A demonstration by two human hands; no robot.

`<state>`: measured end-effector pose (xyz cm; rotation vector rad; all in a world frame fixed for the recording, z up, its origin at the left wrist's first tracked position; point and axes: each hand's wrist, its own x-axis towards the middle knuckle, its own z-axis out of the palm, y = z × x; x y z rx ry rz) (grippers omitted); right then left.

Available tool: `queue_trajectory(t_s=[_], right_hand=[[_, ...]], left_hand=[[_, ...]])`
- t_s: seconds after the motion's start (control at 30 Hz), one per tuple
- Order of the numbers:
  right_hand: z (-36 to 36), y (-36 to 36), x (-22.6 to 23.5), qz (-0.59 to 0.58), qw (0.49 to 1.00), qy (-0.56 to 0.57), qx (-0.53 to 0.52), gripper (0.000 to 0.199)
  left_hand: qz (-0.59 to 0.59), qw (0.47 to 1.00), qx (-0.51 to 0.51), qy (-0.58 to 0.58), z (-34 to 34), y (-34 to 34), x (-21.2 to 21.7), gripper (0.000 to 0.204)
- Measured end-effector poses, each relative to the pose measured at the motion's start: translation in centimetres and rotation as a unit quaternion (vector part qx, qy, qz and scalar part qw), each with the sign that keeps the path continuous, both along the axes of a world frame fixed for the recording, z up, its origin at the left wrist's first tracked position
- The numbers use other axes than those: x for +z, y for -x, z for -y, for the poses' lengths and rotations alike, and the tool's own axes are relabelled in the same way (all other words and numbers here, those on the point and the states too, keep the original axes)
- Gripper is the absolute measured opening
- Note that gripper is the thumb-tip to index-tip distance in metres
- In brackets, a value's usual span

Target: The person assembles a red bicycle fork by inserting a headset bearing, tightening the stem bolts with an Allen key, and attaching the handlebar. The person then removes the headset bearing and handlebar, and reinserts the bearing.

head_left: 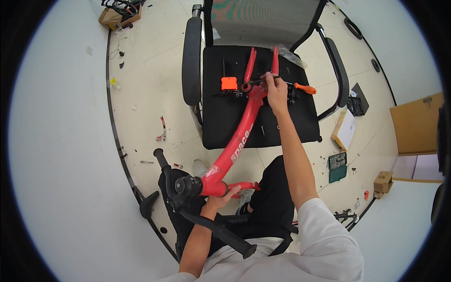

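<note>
Between L hand (223, 198) & R hand (276, 87): red bike frame (245, 123), curved painted tube w/ white lettering. R pinching thin dark part (258, 82), ID unclear, at far end; L closed on red fork (245, 184). Blk bent handlebar (205, 221) near L. Orange-handled screwdriver (305, 88) just right of R, over blk chair seat (300, 123).

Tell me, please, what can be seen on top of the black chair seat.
On the seat I see an orange block, an orange-handled screwdriver, clear plastic and small dark parts; the red frame reaches over it. Whatever lies directly under the frame is hidden.
</note>
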<state>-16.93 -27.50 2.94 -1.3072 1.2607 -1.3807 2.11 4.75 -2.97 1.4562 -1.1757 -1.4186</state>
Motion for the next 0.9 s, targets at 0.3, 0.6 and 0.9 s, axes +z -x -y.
queue_trajectory(t_s=[0.3,0.6,0.9], right_hand=[[-0.1,0.8,1.4,0.001,0.995,-0.012,0.102,0.018],[0.0,1.5,2.7,0.007,0.989,-0.079,0.121,0.019],[-2.0,-3.3,1.2,0.230,0.955,-0.147,-0.115,0.018]], left_hand=[[-0.017,0.999,-0.011,-0.041,0.0,-0.1,-0.1,0.043],[-0.014,1.000,-0.005,0.005,0.3,0.1,0.9,0.038],[-0.007,1.000,-0.008,0.004,0.0,-0.1,-0.3,0.043]])
